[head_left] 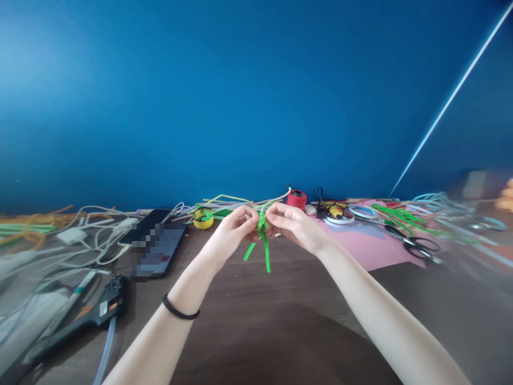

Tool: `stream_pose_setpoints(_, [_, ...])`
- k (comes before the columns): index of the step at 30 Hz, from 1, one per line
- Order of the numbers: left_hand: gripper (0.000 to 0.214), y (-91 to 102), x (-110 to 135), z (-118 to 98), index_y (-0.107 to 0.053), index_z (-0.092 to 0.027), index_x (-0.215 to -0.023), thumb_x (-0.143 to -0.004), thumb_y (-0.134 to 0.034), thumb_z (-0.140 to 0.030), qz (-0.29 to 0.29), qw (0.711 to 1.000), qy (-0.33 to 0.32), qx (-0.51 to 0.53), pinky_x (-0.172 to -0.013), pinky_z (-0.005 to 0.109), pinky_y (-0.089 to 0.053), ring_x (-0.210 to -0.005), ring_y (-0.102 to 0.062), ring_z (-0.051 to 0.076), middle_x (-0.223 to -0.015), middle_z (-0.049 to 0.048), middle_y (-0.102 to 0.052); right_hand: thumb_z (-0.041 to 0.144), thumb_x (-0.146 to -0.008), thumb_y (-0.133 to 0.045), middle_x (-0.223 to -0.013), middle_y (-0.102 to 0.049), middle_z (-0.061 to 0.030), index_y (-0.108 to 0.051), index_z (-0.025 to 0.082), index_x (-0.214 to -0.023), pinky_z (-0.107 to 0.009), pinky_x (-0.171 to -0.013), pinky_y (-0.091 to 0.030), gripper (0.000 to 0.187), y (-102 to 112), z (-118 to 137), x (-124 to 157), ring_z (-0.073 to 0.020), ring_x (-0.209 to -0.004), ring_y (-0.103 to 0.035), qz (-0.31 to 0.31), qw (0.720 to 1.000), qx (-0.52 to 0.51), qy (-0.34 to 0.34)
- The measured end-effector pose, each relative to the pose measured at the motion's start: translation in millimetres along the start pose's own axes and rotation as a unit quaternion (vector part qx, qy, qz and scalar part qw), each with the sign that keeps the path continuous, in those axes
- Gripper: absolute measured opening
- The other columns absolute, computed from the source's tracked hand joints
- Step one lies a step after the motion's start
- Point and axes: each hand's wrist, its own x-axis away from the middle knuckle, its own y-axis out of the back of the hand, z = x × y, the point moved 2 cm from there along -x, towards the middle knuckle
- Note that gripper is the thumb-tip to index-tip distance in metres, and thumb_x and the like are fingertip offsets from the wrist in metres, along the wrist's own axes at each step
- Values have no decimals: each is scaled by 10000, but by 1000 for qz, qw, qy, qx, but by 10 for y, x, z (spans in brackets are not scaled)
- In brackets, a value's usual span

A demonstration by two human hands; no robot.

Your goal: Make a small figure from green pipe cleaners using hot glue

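Note:
Between my two hands, above the dark table, is a small bundle of bright green pipe cleaners (263, 224). Two green ends dangle below it, and a pale stem rises from it toward the upper right. My left hand (237, 225) pinches the bundle from the left with thumb and fingers; a black band circles that wrist. From the other side my right hand (294, 225) pinches it too, fingers bent inward. The fingertips cover part of the bundle, so its exact shape is hard to make out.
A black glue gun (110, 302) and a phone (162, 251) lie at left among white cables (96, 235). Along the blue wall are yellow tape (203, 218) and a red roll (296, 199). Pink paper (372, 247), black scissors (419, 247) and green pipe cleaners (401, 215) lie at right.

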Motion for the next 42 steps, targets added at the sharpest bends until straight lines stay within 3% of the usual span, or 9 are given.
stream_pose_setpoints(4, [225,-25,15,-7,-494,-173,-725,-728,-637,-346,-6,1000,17,7,-625,243,-462,-579,-532,90,-615,-47,-509,356,-741,-653,-621,-567,13,-589,148,-776,-227,-544,-395,220,1,33,18,-92,-560,-519,-5,996,87,-25])
stream_pose_setpoints(11, [228,-56,18,58,-504,-158,-681,-772,-571,-356,38,996,70,32,-517,212,-373,-521,-471,77,-578,-48,-451,311,-740,-612,-470,-498,44,-518,162,-682,-195,-437,-339,185,-59,-3,27,-70,-426,-443,2,995,-51,-86])
stream_pose_setpoints(19, [197,-18,-35,173,-552,-134,-719,-771,-565,-324,33,995,82,36,-500,210,-350,-525,-429,75,-607,-22,-472,294,-771,-569,-484,-529,41,-516,163,-695,-204,-440,-356,161,-43,-58,7,-77,-419,-471,-6,997,25,-78])
stream_pose_setpoints(23, [200,-5,-41,151,-522,-157,-707,-770,-574,-340,-6,996,70,59,-532,206,-370,-540,-458,77,-603,-34,-489,300,-781,-571,-451,-504,46,-494,166,-660,-198,-407,-296,197,-29,-37,2,-69,-391,-437,-4,997,-11,-73])
stream_pose_setpoints(26, [147,6,-46,128,-555,-170,-766,-753,-606,-307,-56,997,30,36,-650,208,-404,-708,-541,104,-729,-12,-576,309,-784,-581,-427,-451,57,-500,161,-660,-196,-393,-251,210,8,-11,-7,-59,-387,-400,-22,996,-67,-59])
stream_pose_setpoints(29, [216,-32,-42,150,-605,-190,-927,-739,-635,-293,-21,999,30,11,-773,211,-395,-923,-552,140,-928,23,-631,314,-792,-580,-429,-407,70,-531,146,-708,-191,-392,-238,194,31,5,-10,-47,-387,-373,-20,992,-112,-57])
stream_pose_setpoints(33, [241,-89,-28,216,-634,-191,-935,-764,-603,-357,28,998,62,3,-770,221,-399,-884,-570,147,-896,29,-660,303,-801,-563,-399,-366,83,-531,141,-707,-192,-378,-204,190,2,34,3,-38,-354,-316,-11,990,-121,-70])
stream_pose_setpoints(38, [187,-63,-52,246,-631,-149,-782,-726,-637,-327,-23,995,61,81,-685,238,-436,-673,-588,131,-698,25,-644,254,-788,-546,-370,-382,84,-542,146,-754,-201,-374,-176,114,5,63,5,-46,-338,-286,-77,996,-41,-25])
stream_pose_setpoints(42, [148,-15,-66,183,-638,-147,-779,-719,-643,-282,-64,993,31,91,-667,230,-450,-643,-591,125,-684,20,-646,261,-787,-530,-382,-372,92,-570,143,-839,-204,-385,-191,135,66,64,-7,-53,-351,-293,-146,988,42,27])
